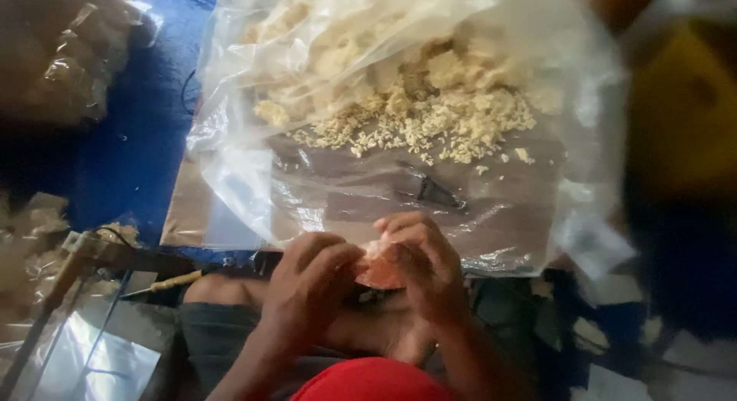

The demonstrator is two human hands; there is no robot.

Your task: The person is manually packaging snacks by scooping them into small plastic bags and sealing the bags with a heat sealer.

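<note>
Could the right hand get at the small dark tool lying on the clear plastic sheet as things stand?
Probably yes: the dark tool lies uncovered on the plastic sheet, just beyond the right hand. But that hand and the left hand are both holding an orange piece.

I see one big clear plastic bag lying open ahead, crumbly beige stuff inside. Another crinkled clear bag sits far left on blue cloth.

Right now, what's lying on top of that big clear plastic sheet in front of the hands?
On the clear plastic sheet lies a heap of pale crumbly bits and a small dark tool. Folds of plastic cover the heap's far side, so what lies there cannot be seen.
</note>
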